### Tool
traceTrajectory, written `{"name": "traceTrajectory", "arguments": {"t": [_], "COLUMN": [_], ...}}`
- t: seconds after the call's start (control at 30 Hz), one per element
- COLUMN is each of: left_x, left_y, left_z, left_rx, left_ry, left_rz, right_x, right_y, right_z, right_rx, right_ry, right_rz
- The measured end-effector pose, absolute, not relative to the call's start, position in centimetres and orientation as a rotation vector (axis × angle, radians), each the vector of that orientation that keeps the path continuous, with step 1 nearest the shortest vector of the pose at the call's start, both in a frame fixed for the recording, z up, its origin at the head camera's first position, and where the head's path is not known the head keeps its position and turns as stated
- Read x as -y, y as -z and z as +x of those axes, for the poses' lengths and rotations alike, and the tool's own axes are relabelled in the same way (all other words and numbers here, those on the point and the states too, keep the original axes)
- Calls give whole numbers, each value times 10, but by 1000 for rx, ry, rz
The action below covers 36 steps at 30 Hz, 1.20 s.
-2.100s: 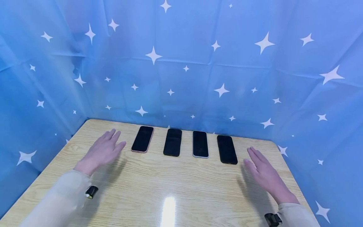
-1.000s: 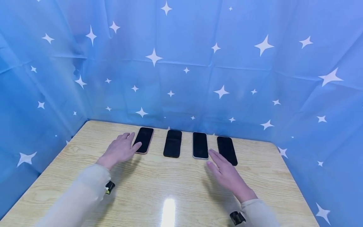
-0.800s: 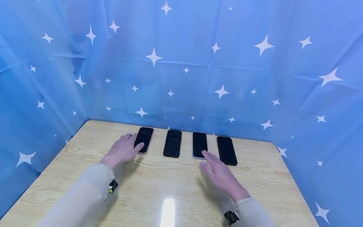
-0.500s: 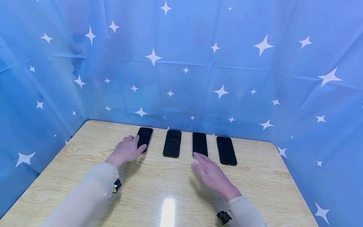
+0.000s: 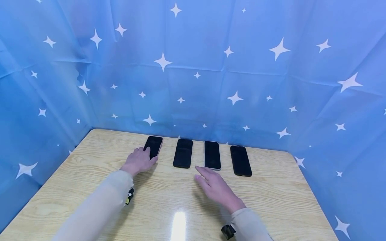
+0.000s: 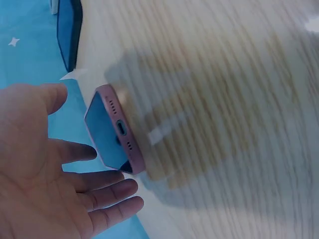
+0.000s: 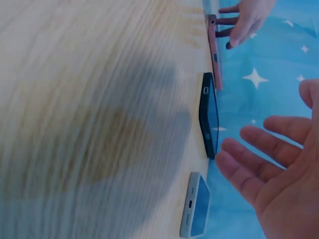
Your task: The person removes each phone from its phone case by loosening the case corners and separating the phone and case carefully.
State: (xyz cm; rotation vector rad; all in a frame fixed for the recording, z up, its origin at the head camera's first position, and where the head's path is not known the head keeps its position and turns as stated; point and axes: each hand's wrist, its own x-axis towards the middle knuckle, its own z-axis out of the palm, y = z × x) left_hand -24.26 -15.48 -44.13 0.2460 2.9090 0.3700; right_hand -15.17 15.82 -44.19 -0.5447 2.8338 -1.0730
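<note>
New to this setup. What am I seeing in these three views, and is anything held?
No machine here: these are a person's bare left hand and right hand. The wide picture comes from a head camera looking forward and down; the two close ones come from cameras on each wrist.

Four phones lie in a row on a wood-grain table: pink-edged phone, black phone, pale-edged phone and another dark phone.

Neither hand grips anything. The left is at the pink-edged one, though contact is hard to confirm; the right is open near the pale-edged one.
</note>
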Motion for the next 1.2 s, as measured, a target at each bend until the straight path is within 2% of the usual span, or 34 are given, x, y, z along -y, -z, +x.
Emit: {"name": "traceTrajectory", "arguments": {"t": [0.8, 1.2], "left_x": [135, 144], "left_y": [449, 442], "left_z": [-259, -263], "left_rx": [-2942, -2884], "left_ry": [-176, -485], "left_rz": [82, -25], "right_x": [-153, -151], "right_y": [453, 455], "right_z": [-151, -153], "right_rx": [-2818, -2799], "right_ry": [1084, 1098], "right_rz": [-602, -628]}}
